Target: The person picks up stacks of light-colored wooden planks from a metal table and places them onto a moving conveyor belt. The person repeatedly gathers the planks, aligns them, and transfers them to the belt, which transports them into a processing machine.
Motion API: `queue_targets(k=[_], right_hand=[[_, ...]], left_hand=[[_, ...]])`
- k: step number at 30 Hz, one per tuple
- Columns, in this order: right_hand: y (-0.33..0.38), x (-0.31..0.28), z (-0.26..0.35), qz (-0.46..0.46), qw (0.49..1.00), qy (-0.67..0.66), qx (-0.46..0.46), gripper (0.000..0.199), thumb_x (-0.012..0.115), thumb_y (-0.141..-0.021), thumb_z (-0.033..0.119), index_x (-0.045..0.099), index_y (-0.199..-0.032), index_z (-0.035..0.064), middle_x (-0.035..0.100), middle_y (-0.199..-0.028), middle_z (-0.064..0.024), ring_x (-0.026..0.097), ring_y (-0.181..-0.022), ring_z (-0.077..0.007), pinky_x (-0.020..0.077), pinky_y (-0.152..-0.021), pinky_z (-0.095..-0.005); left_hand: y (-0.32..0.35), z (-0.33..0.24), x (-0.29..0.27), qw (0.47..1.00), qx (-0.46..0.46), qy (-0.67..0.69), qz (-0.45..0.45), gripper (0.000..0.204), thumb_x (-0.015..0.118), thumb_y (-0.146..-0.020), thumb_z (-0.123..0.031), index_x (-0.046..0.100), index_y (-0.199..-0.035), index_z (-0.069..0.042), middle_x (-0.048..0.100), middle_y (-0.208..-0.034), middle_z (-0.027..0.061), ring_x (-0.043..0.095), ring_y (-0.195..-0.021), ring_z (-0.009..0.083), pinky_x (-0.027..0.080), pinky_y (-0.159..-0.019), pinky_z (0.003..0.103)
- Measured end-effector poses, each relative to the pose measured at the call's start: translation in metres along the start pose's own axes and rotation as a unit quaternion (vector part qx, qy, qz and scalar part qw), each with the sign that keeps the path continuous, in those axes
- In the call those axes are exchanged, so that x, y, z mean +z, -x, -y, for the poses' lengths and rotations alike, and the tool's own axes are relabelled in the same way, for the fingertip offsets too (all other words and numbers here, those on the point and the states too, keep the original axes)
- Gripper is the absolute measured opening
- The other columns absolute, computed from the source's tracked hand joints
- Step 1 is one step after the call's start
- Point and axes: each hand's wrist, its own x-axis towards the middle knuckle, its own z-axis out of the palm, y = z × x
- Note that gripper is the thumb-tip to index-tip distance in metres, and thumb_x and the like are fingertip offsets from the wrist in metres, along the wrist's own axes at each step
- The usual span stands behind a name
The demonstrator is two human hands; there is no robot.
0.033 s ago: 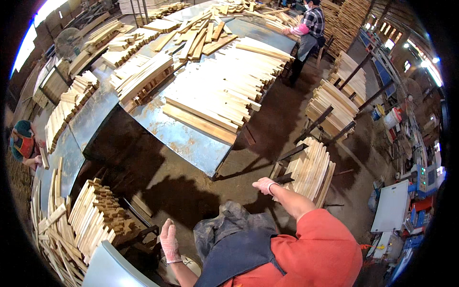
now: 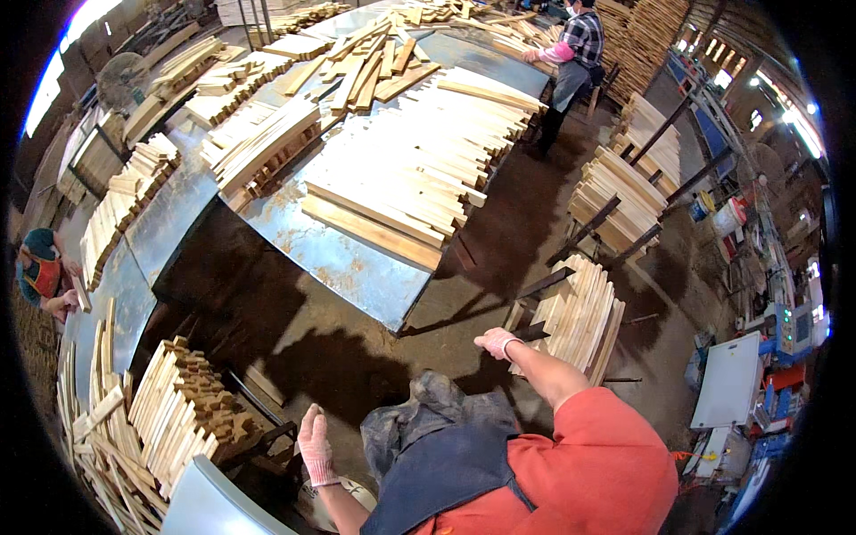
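Note:
My left hand [image 2: 316, 448], in a pale pinkish knit glove, is raised at the lower left. Its fingers point upward and it holds nothing. Nearest to it are a dark metal rack bar and a stack of wooden strips [image 2: 169, 415]. My right hand [image 2: 497, 342], gloved alike, reaches forward with loosely extended fingers and nothing visible in it. Close beside it, to the right, a stack of wooden slats [image 2: 580, 316] rests on a rack with dark metal arms [image 2: 546, 283]. The right hand looks apart from the slats.
Ahead stands a metal-topped table [image 2: 357, 285] bearing rows of wooden strips [image 2: 406, 169]. A co-worker [image 2: 580, 53] stands at its far right; another person [image 2: 45, 272] is at the far left. A pale curved panel [image 2: 214, 504] sits beside my left arm. Machinery with a control box [image 2: 794, 328] lines the right.
The view has shifted very slightly. Both hands keep nearly the same place and pose.

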Motion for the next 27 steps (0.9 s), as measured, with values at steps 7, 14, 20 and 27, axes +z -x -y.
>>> queue_targets(k=[7, 14, 20, 27], right_hand=[[-0.019, -0.092, 0.028, -0.129, 0.941, -0.288, 0.124, 0.074, 0.065, -0.096, 0.048, 0.055, -0.144, -0.0072, 0.058, -0.146, -0.0301, 0.054, -0.139, -0.0377, 0.043, -0.114, -0.0409], [-0.053, -0.195, 0.098, -0.32, 0.916, -0.24, -0.032, 0.07, 0.068, -0.092, 0.041, 0.054, -0.146, -0.0011, 0.066, -0.132, -0.0276, 0.065, -0.124, -0.0381, 0.0487, -0.108, -0.0421], [-0.121, -0.26, 0.144, -0.272, 0.954, -0.118, -0.05, 0.067, 0.065, -0.091, 0.035, 0.051, -0.149, 0.0052, 0.064, -0.134, -0.021, 0.06, -0.126, -0.0378, 0.047, -0.11, -0.0445], [-0.148, -0.276, 0.135, -0.16, 0.974, -0.158, -0.029, 0.068, 0.068, -0.091, 0.037, 0.051, -0.15, 0.007, 0.058, -0.141, -0.0167, 0.055, -0.131, -0.0358, 0.0423, -0.114, -0.0447]], left_hand=[[-0.151, -0.034, 0.076, 0.992, -0.078, 0.025, 0.099, 0.047, 0.063, -0.106, -0.023, 0.059, -0.143, 0.005, 0.069, -0.13, 0.0112, 0.066, -0.116, 0.0187, 0.051, -0.103, 0.032], [-0.259, -0.048, 0.203, 0.966, -0.099, -0.139, 0.195, 0.049, 0.067, -0.1, -0.023, 0.062, -0.139, 0.007, 0.067, -0.136, 0.0154, 0.061, -0.126, 0.0233, 0.044, -0.111, 0.035], [-0.391, -0.084, 0.307, 0.915, -0.049, -0.373, 0.145, 0.071, 0.069, -0.096, -0.037, 0.052, -0.148, 0.008, 0.058, -0.148, 0.0259, 0.054, -0.14, 0.0362, 0.039, -0.119, 0.04], [-0.616, -0.161, 0.396, 0.676, 0.097, -0.73, -0.015, 0.101, 0.067, -0.092, -0.061, 0.03, -0.162, 0.001, 0.035, -0.167, 0.0224, 0.034, -0.154, 0.0357, 0.028, -0.126, 0.042]])
